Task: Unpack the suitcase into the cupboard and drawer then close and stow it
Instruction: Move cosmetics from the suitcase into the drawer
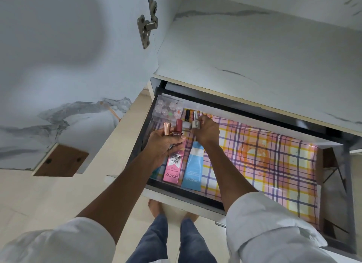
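We stand over the open drawer [278, 164], its plaid liner bare to the right of both hands. Our left hand [166, 145] curls round two small bottles, a copper-capped one [166, 128] and a red one [177, 128], upright. Just right of it, our right hand [206, 130] pinches a pale bottle [195, 121], long axis pointing away from us, beside a black-capped bottle [187, 120] already lying there. We judge the right hand sets down first.

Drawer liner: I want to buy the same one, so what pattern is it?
A plaid of pink, yellow, orange and purple lines on the drawer liner, seen in the head view.
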